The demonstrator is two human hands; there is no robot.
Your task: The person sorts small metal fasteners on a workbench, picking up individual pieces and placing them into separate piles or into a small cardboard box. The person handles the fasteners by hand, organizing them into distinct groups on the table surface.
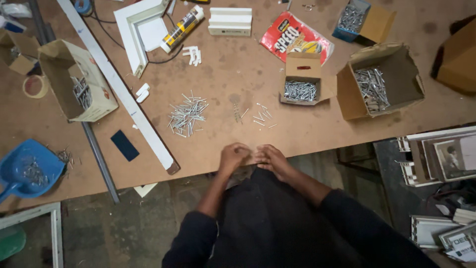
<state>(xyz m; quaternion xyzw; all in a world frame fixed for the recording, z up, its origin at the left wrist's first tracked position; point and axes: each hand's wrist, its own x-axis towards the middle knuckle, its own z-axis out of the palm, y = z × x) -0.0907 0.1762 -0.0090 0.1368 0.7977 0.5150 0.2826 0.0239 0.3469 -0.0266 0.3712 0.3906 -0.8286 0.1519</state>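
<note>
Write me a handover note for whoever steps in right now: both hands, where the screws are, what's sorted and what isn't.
Left hand and right hand are together at the table edge, fingers curled; what they pinch is too small to tell.
Loose screw pile lies ahead of the left hand, a few scattered screws ahead of the right.
Small open box and larger box already hold screws.
The pile and the scattered ones remain loose on the table.

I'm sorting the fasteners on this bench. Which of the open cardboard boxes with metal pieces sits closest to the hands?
The small flat box with its flap up, just beyond the right hand. The larger boxes stand farther off at the table's left and right.
</note>
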